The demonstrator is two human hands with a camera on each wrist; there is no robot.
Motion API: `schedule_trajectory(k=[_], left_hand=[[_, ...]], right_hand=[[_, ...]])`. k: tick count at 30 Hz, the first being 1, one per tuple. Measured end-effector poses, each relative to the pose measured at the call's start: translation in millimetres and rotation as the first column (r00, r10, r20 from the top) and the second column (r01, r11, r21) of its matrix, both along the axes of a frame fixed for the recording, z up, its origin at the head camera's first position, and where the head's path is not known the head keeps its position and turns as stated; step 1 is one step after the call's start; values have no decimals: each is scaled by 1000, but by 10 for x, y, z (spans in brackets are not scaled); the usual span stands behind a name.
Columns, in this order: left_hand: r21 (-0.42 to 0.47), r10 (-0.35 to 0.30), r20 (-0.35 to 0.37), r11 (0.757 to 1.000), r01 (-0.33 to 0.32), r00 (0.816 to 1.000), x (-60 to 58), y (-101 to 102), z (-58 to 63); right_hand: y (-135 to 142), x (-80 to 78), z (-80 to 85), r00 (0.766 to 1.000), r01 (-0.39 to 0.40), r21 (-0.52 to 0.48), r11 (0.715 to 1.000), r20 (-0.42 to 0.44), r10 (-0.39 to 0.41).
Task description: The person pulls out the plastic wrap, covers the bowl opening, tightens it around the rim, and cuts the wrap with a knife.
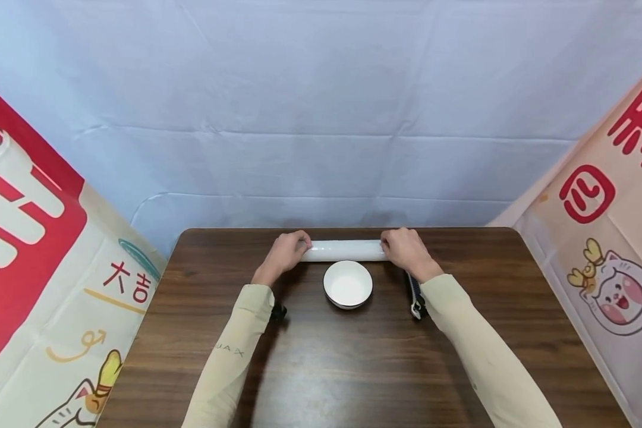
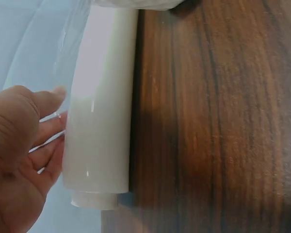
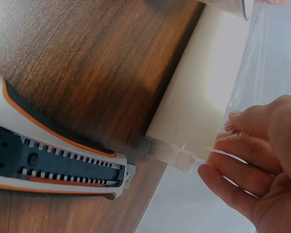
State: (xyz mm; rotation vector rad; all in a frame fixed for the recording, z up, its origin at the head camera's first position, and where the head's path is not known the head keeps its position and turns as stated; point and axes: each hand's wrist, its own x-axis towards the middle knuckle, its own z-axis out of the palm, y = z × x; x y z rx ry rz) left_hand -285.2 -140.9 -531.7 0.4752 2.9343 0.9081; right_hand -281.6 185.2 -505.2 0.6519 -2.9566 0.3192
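A roll of cling film (image 1: pixel 346 251) lies crosswise near the far edge of the table. My left hand (image 1: pixel 288 254) is at the roll's left end, thumb and fingers pinching the clear film's edge. At the right end my right hand (image 1: pixel 406 248) pinches a bunched bit of the film between thumb and forefinger, its other fingers touching the roll, as the right wrist view shows. Thin clear film (image 2: pixel 70 43) stands off the roll's far side between the two hands. Just in front of the roll sits a white bowl (image 1: pixel 348 285) with a dark rim.
A utility knife (image 3: pixel 63 167) with grey, black and orange parts lies on the table by my right forearm. A small black object (image 1: pixel 279 311) is partly hidden beside my left sleeve. Beyond the brown wooden table (image 1: pixel 326 368) hangs a pale cloth (image 1: pixel 299 166).
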Motion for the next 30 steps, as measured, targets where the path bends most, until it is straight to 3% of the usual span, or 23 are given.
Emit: schedule_trajectory(k=[4,9,13,17,23,30], left_hand=[[3,-2,-17,1000,2,1000,-29,-20,6],[21,29,80,999,-30,996,-46,-155,-9],[-10,-24,141,1000,26,990,-26,-366,-39],[81,-69,121,995,59,990,-4,-488,-94],[117,16,30,993,-19,999,-1,-457,-148],[184,67,62,980,-77,996,-67,-401,-163]], right_hand=[[-10,-1,-8,1000,3,-2,1000,-4,-3],[-5,-1,-5,1000,1,-18,1000,-7,-2],[0,9,-2,1000,18,-21,1000,-2,-18],[-5,21,0,1000,22,-24,999,-2,-22],[16,20,-17,999,40,-27,999,5,-40],[75,5,-4,994,55,-51,997,93,-50]])
